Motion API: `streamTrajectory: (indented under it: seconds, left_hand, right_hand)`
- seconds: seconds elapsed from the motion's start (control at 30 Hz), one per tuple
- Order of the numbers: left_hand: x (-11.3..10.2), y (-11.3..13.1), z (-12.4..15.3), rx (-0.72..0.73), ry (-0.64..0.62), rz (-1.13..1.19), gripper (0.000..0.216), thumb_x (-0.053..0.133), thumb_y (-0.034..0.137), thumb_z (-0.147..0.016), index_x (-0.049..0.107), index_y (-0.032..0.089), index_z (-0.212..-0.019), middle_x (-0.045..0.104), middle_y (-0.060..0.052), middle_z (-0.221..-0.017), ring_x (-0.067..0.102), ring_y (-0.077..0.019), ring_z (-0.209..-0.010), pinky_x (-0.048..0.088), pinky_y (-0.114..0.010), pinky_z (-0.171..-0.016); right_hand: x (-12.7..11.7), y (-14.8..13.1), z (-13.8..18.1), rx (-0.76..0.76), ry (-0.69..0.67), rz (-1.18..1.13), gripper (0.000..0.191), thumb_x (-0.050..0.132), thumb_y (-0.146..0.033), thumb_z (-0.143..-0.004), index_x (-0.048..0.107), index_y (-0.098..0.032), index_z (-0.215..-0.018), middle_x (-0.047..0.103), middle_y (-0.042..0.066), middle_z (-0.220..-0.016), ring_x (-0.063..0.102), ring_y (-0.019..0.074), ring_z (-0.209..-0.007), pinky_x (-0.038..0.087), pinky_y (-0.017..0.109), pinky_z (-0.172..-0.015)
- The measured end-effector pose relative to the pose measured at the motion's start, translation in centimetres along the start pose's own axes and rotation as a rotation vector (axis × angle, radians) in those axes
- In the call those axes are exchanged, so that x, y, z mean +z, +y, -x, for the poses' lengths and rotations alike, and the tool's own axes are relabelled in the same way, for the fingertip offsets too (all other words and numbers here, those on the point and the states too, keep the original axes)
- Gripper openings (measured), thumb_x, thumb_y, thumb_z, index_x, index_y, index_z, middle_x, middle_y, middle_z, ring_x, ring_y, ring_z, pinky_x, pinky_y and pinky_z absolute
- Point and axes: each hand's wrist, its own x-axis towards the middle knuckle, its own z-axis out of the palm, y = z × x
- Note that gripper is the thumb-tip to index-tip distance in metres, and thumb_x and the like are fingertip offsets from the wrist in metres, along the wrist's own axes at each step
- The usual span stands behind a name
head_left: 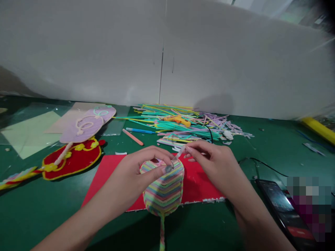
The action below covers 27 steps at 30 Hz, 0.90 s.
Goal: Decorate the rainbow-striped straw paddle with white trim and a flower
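Observation:
A round hand fan (163, 193) with pastel chevron stripes, made from fuzzy pipe cleaners, is in front of me, its twisted handle (162, 232) pointing toward me. My left hand (146, 167) is closed at the fan's top edge, thumb and fingertips pinched together over its front. Just right of the fan's top, my right hand (209, 157) pinches a short pale strip (180, 152) between thumb and fingers. The strip's lower end reaches my left fingertips, which seem closed on it. Under the fan lies a red sheet (201, 181).
A pile of pipe cleaners (146, 116) with an orange glue gun (178, 120) lies at the back. A red fan (75, 158) and purple fan shapes (86, 125) are at left. Two pens (133, 136) lie mid-table; a phone (282, 209) is at right. A white panel (104, 52) stands behind.

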Motion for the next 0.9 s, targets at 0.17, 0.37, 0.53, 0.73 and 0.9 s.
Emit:
streamTrajectory:
  seconds: [0.17, 0.37, 0.53, 0.73, 0.9]
  left_hand:
    - [0.0, 0.0, 0.0, -0.012, 0.001, -0.007, 0.007, 0.058, 0.025, -0.082, 0.064, 0.025, -0.079, 0.068, 0.002, -0.103, 0.060, -0.0151, -0.100, 0.048, -0.024, -0.085]
    - [-0.1, -0.3, 0.0, -0.017, -0.019, -0.025, 0.008, 0.057, 0.027, -0.082, 0.065, 0.026, -0.082, 0.067, 0.001, -0.108, 0.060, -0.0181, -0.102, 0.047, -0.030, -0.089]
    - [-0.1, -0.1, 0.0, -0.025, -0.031, -0.012, 0.009, 0.057, 0.025, -0.081, 0.066, 0.026, -0.082, 0.067, 0.000, -0.111, 0.060, -0.0194, -0.105, 0.048, -0.032, -0.090]
    - [-0.2, -0.1, 0.3, -0.066, -0.067, 0.080, 0.007, 0.059, 0.025, -0.080, 0.066, 0.025, -0.078, 0.065, -0.001, -0.114, 0.059, -0.0221, -0.108, 0.049, -0.035, -0.089]
    - [-0.2, -0.5, 0.2, -0.097, -0.121, 0.304, 0.006, 0.060, 0.026, -0.081, 0.066, 0.024, -0.079, 0.063, -0.003, -0.118, 0.056, -0.0221, -0.113, 0.048, -0.035, -0.091]
  right_hand:
    - [0.0, 0.0, 0.0, 0.003, 0.005, -0.011, 0.015, 0.054, -0.020, -0.085, 0.068, -0.020, -0.090, 0.073, 0.001, -0.089, 0.068, 0.0167, -0.080, 0.051, 0.028, -0.074]
    - [0.0, -0.2, 0.0, -0.006, 0.003, -0.020, 0.016, 0.053, -0.020, -0.085, 0.068, -0.022, -0.089, 0.073, 0.001, -0.088, 0.068, 0.0164, -0.079, 0.051, 0.027, -0.073]
    - [0.1, 0.2, -0.1, 0.015, 0.002, -0.005, 0.016, 0.053, -0.022, -0.084, 0.068, -0.021, -0.088, 0.073, 0.001, -0.087, 0.068, 0.0165, -0.077, 0.051, 0.027, -0.070]
    - [0.2, 2.4, -1.1, 0.104, -0.036, 0.035, 0.017, 0.051, -0.021, -0.083, 0.068, -0.020, -0.082, 0.072, 0.001, -0.073, 0.066, 0.0164, -0.066, 0.049, 0.028, -0.065]
    - [-0.1, 5.0, -2.0, 0.237, 0.000, 0.269, 0.015, 0.057, -0.026, -0.079, 0.068, -0.019, -0.071, 0.070, 0.003, -0.067, 0.064, 0.0181, -0.062, 0.043, 0.027, -0.056]
